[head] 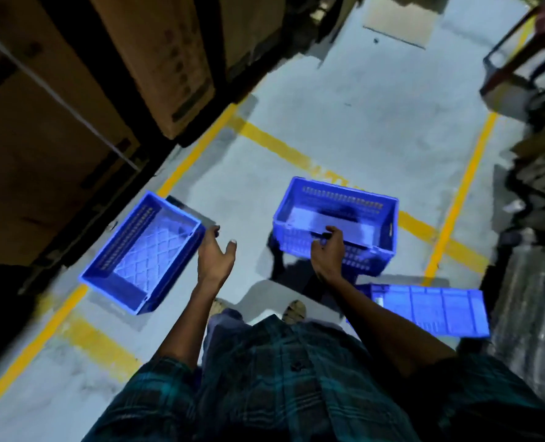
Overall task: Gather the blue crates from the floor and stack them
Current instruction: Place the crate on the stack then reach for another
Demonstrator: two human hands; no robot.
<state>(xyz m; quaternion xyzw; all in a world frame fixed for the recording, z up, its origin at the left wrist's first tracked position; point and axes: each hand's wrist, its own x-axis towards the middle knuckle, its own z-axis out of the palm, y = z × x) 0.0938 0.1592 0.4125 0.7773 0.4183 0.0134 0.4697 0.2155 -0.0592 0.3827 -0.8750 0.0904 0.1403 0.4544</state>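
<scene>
A deep blue crate [370, 215] hangs tilted above the grey floor, with my right hand [327, 252] gripping its near rim. A shallower blue crate [137, 250] lies on the floor to the left, open side up. My left hand [215, 253] hovers open just right of that crate's corner, fingers spread, holding nothing. A third blue crate [437, 309] lies on the floor at the lower right, its ribbed flat face up, partly hidden by my right forearm.
Large cardboard boxes [156, 59] on dark racking line the left side. Yellow floor lines [274, 145] mark the aisle. A metal-framed trolley [520, 68] stands at the upper right, with a person's hand on it. Dark stacked goods fill the right edge. My feet are below.
</scene>
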